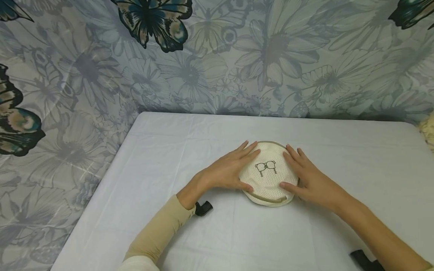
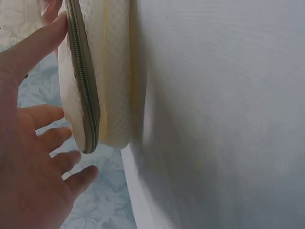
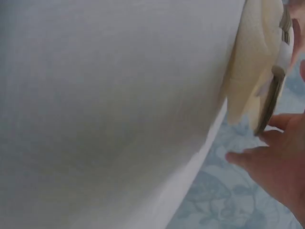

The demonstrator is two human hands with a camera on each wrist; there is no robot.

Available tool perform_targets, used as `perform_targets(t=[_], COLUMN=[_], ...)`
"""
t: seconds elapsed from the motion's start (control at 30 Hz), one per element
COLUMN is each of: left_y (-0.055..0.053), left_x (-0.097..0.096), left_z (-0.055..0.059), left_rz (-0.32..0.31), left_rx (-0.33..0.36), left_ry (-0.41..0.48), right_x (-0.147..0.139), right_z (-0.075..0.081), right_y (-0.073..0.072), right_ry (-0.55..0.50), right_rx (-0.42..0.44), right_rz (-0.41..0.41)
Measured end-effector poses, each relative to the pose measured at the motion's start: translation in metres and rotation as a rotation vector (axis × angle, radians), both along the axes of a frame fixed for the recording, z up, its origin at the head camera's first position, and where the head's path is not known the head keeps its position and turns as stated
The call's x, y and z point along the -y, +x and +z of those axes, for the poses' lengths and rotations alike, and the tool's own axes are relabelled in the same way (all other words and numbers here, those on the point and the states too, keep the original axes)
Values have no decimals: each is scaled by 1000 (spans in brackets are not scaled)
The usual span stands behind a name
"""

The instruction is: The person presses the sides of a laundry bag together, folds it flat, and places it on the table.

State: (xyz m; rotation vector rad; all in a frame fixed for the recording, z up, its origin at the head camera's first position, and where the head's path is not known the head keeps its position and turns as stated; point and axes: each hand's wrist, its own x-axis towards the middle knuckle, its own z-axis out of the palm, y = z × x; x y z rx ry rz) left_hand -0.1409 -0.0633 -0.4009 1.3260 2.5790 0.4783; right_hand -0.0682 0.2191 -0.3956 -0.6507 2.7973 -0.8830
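Note:
A round cream mesh laundry bag [image 1: 268, 180] lies on the white table, with a small black line drawing on its top. The bag has thick sides, and a zip [image 2: 85, 76] runs around its upper rim in the left wrist view. My left hand [image 1: 234, 167] rests on its left edge, thumb near the front, fingers spread and fairly straight. On the opposite edge, my right hand [image 1: 310, 180] touches the bag with extended fingers, its thumb lying on the front part. What is inside the bag is hidden.
A white cloth covers the table [image 1: 162, 150], whose back edge meets a floral and butterfly curtain [image 1: 217, 67]. Black wrist devices [image 1: 203, 208] show under both forearms. Something pale yellow [image 1: 428, 130] pokes in at the far right.

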Motion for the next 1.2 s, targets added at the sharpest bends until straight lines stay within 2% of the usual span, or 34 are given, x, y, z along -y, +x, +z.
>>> perform_targets(t=[0.17, 0.3, 0.5, 0.7, 0.97, 1.2], left_y=[1, 3, 5, 6, 9, 10], left_x=[-5, -7, -11, -14, -16, -15], left_z=[1, 0, -4, -5, -5, -9], left_rz=[-24, -16, -10, -18, -27, -17], left_rx=[7, 21, 15, -23, -32, -12], left_ry=[-40, -69, -87, -120, -153, -158], right_x=[9, 13, 17, 18, 18, 19], right_z=[-6, -11, -15, -19, -19, -21], right_y=[3, 6, 8, 8, 8, 6], right_ry=[143, 221, 252, 278, 305, 296], right_rx=[-120, -151, -190, -232, -173, -127], right_rz=[40, 59, 68, 92, 102, 105])
